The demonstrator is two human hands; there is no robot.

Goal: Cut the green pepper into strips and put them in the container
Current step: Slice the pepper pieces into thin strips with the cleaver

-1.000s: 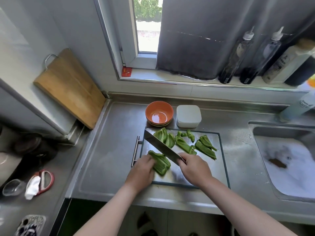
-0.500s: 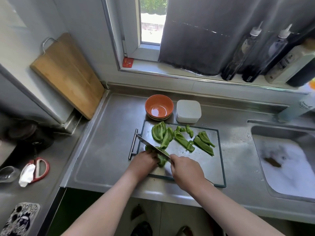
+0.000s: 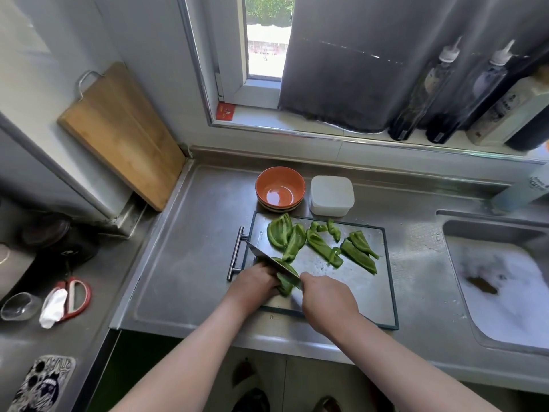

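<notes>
Right grip (image 3: 326, 298) holds knife (image 3: 263, 254); container (image 3: 331, 194) beside bowl (image 3: 280, 182).

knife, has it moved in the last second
Yes. Against the cutting board, the knife tip came from the far left corner toward the person, now beside the board's handle, across the pepper piece the left hand holds.

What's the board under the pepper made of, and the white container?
Board: looks like brushed steel, grey with a dull glare, dark rim and a metal bar handle; it could be glass instead. Container: probably plastic, matte milky white with rounded corners.
</notes>
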